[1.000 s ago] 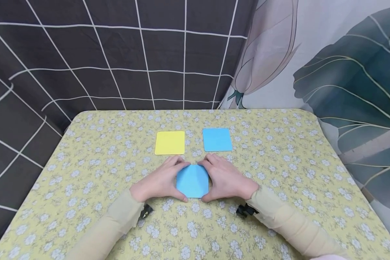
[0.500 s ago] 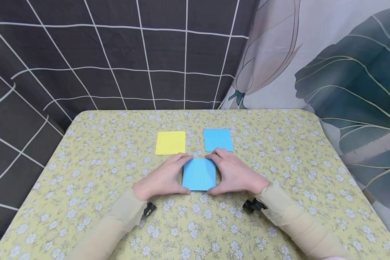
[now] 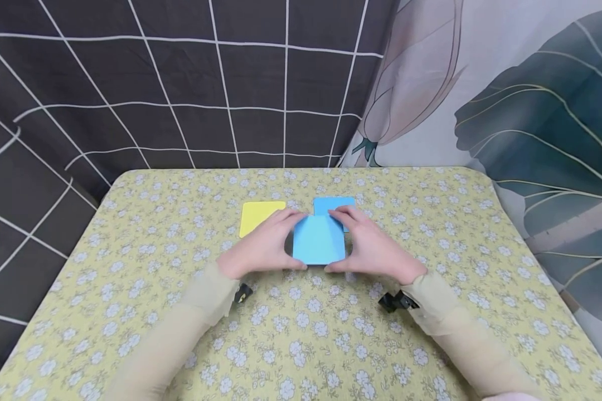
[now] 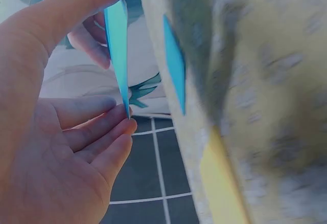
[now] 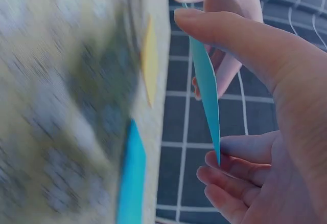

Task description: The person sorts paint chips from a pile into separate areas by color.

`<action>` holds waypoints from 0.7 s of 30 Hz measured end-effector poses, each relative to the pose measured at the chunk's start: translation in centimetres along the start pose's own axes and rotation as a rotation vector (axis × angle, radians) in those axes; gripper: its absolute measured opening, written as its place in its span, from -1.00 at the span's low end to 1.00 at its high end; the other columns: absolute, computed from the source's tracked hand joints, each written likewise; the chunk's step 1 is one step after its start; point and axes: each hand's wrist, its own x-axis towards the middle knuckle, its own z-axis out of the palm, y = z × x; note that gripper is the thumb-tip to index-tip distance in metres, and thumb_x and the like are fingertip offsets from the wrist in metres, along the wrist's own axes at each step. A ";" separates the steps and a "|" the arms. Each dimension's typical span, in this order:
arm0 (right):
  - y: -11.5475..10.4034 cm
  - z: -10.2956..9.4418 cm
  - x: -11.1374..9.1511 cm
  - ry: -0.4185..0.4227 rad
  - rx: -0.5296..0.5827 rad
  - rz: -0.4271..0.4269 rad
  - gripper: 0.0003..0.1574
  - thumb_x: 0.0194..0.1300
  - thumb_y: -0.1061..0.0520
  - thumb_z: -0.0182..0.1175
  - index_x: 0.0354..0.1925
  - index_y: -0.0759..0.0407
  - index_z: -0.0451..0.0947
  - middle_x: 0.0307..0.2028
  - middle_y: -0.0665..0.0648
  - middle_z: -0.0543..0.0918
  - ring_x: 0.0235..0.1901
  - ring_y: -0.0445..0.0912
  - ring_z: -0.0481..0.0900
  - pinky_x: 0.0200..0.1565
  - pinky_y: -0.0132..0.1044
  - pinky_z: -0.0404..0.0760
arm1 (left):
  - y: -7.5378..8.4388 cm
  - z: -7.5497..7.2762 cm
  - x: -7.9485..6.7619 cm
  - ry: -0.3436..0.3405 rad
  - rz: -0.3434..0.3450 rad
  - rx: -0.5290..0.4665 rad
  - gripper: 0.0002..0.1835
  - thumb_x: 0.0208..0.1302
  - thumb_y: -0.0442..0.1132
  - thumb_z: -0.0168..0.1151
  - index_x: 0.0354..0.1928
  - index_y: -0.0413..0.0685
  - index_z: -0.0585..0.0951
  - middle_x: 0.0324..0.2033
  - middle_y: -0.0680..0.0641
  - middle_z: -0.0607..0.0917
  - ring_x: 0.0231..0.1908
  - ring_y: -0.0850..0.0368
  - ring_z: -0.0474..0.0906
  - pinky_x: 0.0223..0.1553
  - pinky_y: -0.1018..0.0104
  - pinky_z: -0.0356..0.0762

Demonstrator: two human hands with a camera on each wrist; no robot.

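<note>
A light blue square card [image 3: 319,240] is held up between both hands, slightly bowed. My left hand [image 3: 267,244] grips its left side, thumb at the near corner and fingers at the far one. On the other side my right hand [image 3: 378,245] pinches the right corners the same way. Both wrist views show this card [image 4: 118,55] edge-on, raised off the cloth. Behind it in the head view lies a second blue card [image 3: 326,205], partly covered by the held card and the right fingers. A yellow card [image 3: 253,217] lies left of that, partly behind my left hand.
A yellow floral cloth [image 3: 301,345] covers the table. Beyond the far edge hangs a dark curtain with a white grid [image 3: 190,72], and a flower-print curtain [image 3: 426,111] hangs at the right. Small black wrist cameras [image 3: 398,301] sit under the wrists.
Both hands have carried the held blue card away from the body and slightly right, so it now overlaps the blue card on the table in the head view. The cards on the cloth stayed put.
</note>
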 end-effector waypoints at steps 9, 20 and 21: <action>2.9 -3.3 2.7 0.090 0.023 0.051 0.44 -0.20 -0.23 0.69 0.48 0.33 0.25 0.33 0.28 0.34 0.27 0.20 0.38 0.26 0.19 0.45 | -0.6 -2.7 5.0 0.012 -0.011 0.038 0.18 -0.08 0.05 0.66 0.51 -0.29 0.24 0.40 -0.18 0.36 0.33 -0.06 0.34 0.38 0.13 0.30; 5.3 -5.1 5.0 0.117 0.089 0.161 0.43 -0.06 -0.20 0.63 0.56 0.27 0.13 0.43 0.32 0.21 0.33 0.25 0.28 0.25 0.26 0.41 | 0.1 -3.8 9.7 -0.003 -0.027 0.054 0.16 -0.02 0.04 0.62 0.52 -0.32 0.20 0.39 -0.20 0.35 0.34 -0.04 0.30 0.37 0.25 0.28; 5.6 -4.9 5.0 0.107 0.082 0.170 0.44 -0.08 -0.21 0.63 0.56 0.27 0.13 0.43 0.33 0.21 0.33 0.26 0.28 0.25 0.27 0.41 | 0.0 -3.4 9.8 -0.008 -0.031 0.052 0.16 -0.02 0.03 0.62 0.52 -0.33 0.21 0.40 -0.21 0.35 0.34 -0.05 0.30 0.38 0.25 0.27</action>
